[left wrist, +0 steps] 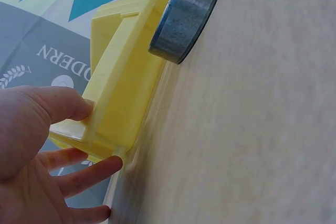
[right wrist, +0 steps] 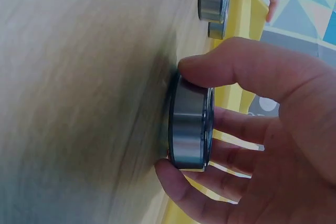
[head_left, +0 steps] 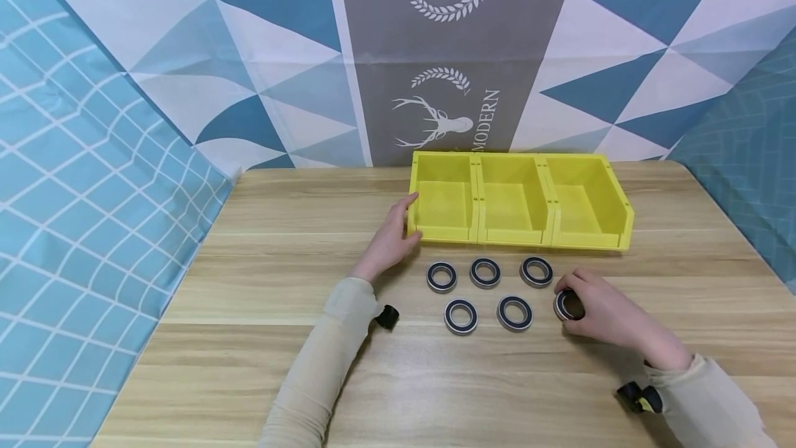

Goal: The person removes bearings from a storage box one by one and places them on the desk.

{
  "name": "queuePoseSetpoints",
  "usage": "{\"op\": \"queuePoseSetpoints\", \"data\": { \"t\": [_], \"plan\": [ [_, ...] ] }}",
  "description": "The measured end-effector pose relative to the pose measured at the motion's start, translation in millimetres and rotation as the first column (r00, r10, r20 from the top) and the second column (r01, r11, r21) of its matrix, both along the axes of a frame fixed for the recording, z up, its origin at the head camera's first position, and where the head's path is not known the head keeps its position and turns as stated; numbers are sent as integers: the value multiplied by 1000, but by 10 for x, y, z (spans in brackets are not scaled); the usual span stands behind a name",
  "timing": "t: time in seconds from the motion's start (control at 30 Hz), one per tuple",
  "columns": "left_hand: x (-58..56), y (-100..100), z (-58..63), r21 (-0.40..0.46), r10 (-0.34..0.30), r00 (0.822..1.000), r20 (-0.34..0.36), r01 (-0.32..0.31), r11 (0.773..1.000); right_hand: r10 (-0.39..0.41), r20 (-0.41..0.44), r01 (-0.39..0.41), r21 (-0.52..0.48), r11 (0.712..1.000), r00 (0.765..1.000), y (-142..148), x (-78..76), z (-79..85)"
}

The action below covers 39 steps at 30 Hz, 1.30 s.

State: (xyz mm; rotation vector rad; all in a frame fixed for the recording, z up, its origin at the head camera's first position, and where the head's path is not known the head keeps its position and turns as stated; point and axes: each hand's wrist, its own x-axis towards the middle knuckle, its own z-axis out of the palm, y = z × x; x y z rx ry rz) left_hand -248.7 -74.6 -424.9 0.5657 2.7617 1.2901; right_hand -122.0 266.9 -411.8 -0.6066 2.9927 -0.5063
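In the head view, my right hand (head_left: 602, 310) grips a ball bearing (head_left: 564, 305) at the right end of the bearings on the table. The right wrist view shows this bearing (right wrist: 189, 124) low at the wood, its steel outer side between thumb and fingers. My left hand (head_left: 393, 236) holds the left end of a yellow storage bin (head_left: 444, 234), one of three joined side by side. Seen from the left wrist, the thumb (left wrist: 73, 103) presses on the bin's front edge while the other fingers spread along its side.
Several more bearings lie flat in two rows before the bins, among them a front one (head_left: 461, 316) and a back one (head_left: 485, 273). The middle bin (head_left: 515, 236) and right bin (head_left: 587, 239) stand near the table's back edge, before a patterned cloth (head_left: 298, 75).
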Motion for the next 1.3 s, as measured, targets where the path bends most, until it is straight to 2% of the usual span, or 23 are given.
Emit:
{"op": "queuePoseSetpoints", "data": {
  "t": [0.5, 0.8, 0.97, 1.07, 1.17, 1.23, 1.3],
  "plan": [
    [-9, -5, -7, -15, 0, 1000, -10, 0, 1000, 6, 47, -7, 14, 1000, 999, -48, 37, 33],
    [-18, 7, -15, -18, -5, 1000, -27, 5, 1000, 22, 29, -23, 43, 999, 999, -31, 33, 48],
    [-25, -5, 12, -59, -20, 999, -40, 18, 998, -19, 74, 16, 32, 999, 997, -21, -16, 159],
    [-23, -21, 50, -107, -9, 999, -50, 4, 994, -53, 49, 53, 2, 999, 997, -11, -91, 284],
    [-23, -32, 126, -165, 23, 995, -93, -38, 986, -96, -41, 94, -58, 994, 995, -14, -191, 401],
    [-26, -28, 192, -204, 37, 987, -157, -69, 977, -127, -86, 118, -109, 987, 988, -34, -250, 474],
    [-27, -11, 264, -239, 39, 971, -236, -97, 966, -163, -91, 150, -133, 980, 982, -70, -299, 536]
  ]
}}
